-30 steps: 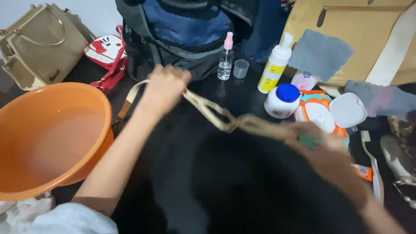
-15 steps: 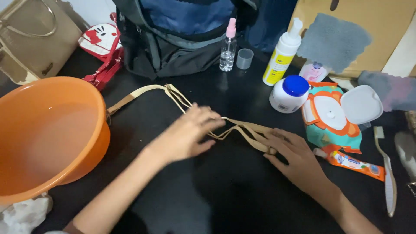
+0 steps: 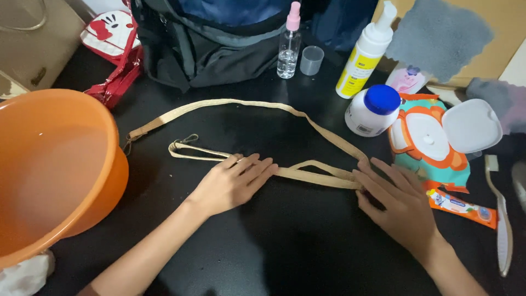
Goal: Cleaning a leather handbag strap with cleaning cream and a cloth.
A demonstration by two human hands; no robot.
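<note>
A tan webbing strap (image 3: 257, 104) lies in a long loop on the black worktop (image 3: 285, 241), one run arching from a metal clip near the orange basin (image 3: 49, 170) across to the right, the other runs coming back folded along the middle. The left hand (image 3: 233, 183) lies flat and open, palm down, with its fingers spread over the folded part of the strap, fingertips touching the webbing. The right hand (image 3: 397, 200) is also flat and open, palm down, its fingertips pressing on the spot where the strap's runs meet at the right end. Neither hand grips anything; both only press on the strap. A small metal snap hook (image 3: 186, 141) sits at the strap's left end, just beside the basin. Behind the strap stand a clear spray bottle (image 3: 288, 46) with a pink top, its clear cap (image 3: 312, 60) beside it, and a white and yellow foam pump bottle (image 3: 364, 55). A white jar with a blue lid (image 3: 372, 111) stands close to the right hand, touching a wet-wipe pack (image 3: 433, 145) whose white lid is flipped open. A small orange tube (image 3: 463, 207) and a toothbrush (image 3: 499, 219) lie at the far right. A dark backpack (image 3: 219, 38) and a red and white pouch (image 3: 112, 49) rest at the back.
</note>
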